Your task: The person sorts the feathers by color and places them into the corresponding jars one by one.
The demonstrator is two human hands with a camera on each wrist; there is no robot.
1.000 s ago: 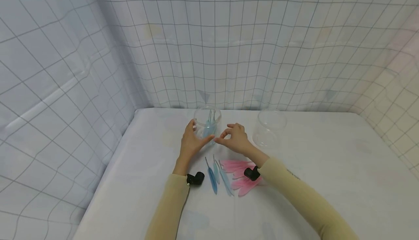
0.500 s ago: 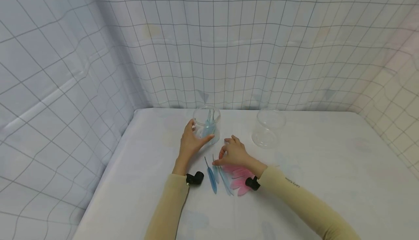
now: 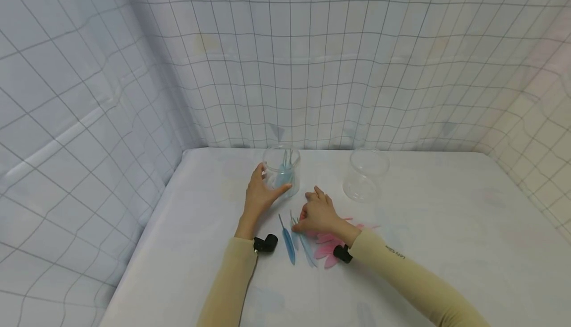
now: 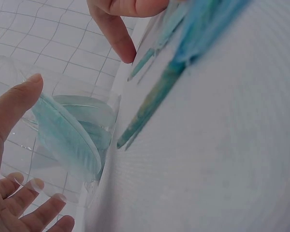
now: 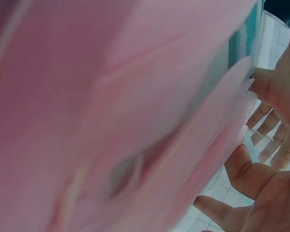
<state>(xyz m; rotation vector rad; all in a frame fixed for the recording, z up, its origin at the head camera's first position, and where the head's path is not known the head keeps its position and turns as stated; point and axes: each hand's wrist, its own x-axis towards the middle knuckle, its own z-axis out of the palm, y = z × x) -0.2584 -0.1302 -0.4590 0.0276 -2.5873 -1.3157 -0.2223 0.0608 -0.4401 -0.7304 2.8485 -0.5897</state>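
My left hand holds the side of a clear jar, its thumb on the near wall and its fingers around the far side. Light blue feathers stand inside the jar. My right hand is down over the quill ends of light blue feathers on the table. Its index finger curls toward the thumb. Whether the fingertips pinch a feather is hidden. A darker blue feather lies just left of them. Pink feathers lie under my right wrist.
A second clear jar stands to the right, behind my right hand. The white tabletop ends at a gridded cloth backdrop at the back. A black wrist camera sits on each wrist.
My right hand has moved from beside the left jar down to the light blue feathers, then slightly closer to the body. My left hand has stayed on the jar.
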